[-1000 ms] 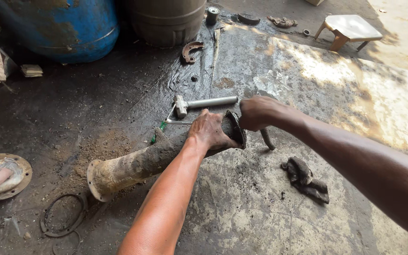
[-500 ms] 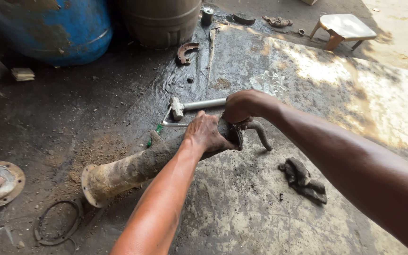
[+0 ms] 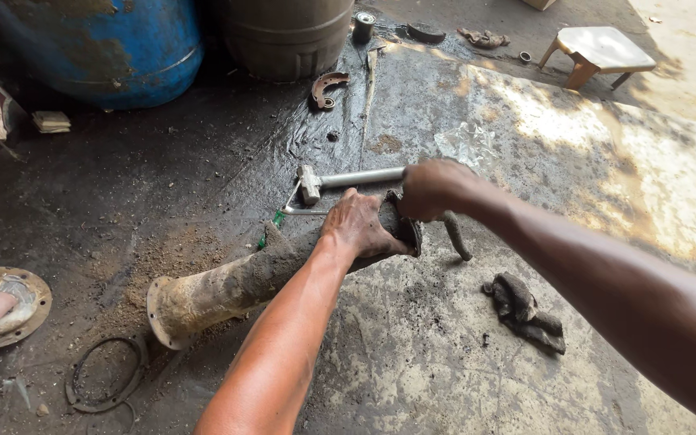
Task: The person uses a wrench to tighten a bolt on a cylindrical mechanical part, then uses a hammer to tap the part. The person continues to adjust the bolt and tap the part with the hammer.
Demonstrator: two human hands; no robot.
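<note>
the left hand (image 3: 360,225) is pressing down on the upper end of the muddy flanged tube (image 3: 243,282), its grip closed over the top of the pipe, pinning it to the greasy floor (image 3: 412,362). the right hand (image 3: 432,189) is now sitting right at that same end, closer in than half a second ago and lower than a second ago — its grip is wrapped tight around something at the tube's mouth, though the fist is hiding exactly what it is holding. a bent dark rod (image 3: 457,235) is poking out below the fist toward the floor, and it is lying at a different angle than in the earlier views, so the right hand seems to be working it round at the tube's end.

the tube itself is barely shifting; it is lying on the floor, slanting from its wide flange at lower left up to the hands at centre. the view is drifting a little, which accounts for most of the apparent slide.

just behind the hands a grey metal cylinder with a handle (image 3: 348,179) is resting on the floor, untouched. a crumpled dark rag (image 3: 525,310) is lying to the right of the tube — well clear of both hands. further off are a blue drum (image 3: 98,48), a small stool (image 3: 598,50), a round rusty plate (image 3: 2,302) and a thin ring (image 3: 102,374).
</note>
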